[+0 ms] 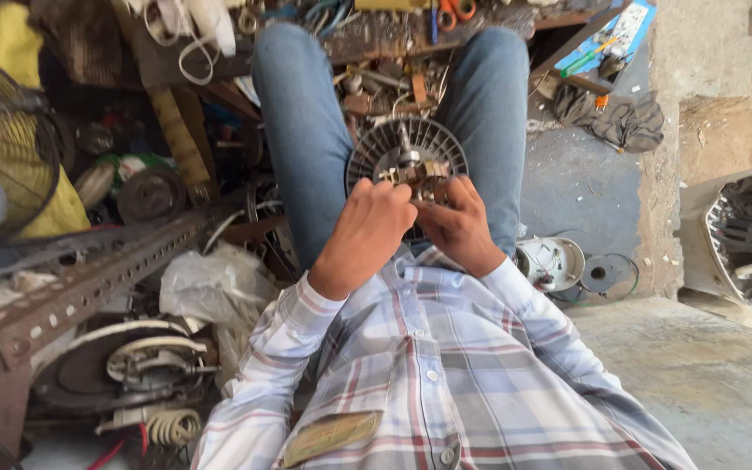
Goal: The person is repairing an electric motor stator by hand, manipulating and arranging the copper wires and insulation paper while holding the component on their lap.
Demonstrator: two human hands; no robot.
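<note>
Both hands are meeting over the lap, fingers curled in together on a small metal part (pixel 411 172) at the hub of a round ribbed motor housing (pixel 406 157). Left hand (pixel 374 228) is coming in from the left, knuckles up, fingertips pinching at the part; right hand (pixel 456 224) is pressing in from the other side, thumb tucked under, touching the left. Whether either one is fully clamped, I cannot tell, as the fingers are hiding the contact.

That housing is sitting between the knees, its far rim showing beyond the fingertips, its near rim covered by the hands. Jeans-clad legs are hemming it in on both sides, so room is tight left and right.

Further out, clutter is crowding the left: a perforated angle bar (pixel 89 278), a plastic bag (pixel 215 283), a fan guard (pixel 2 148). On the right, bare concrete floor (pixel 707 374) is lying open, with a white round cover (pixel 550 263) just beside the right leg.
</note>
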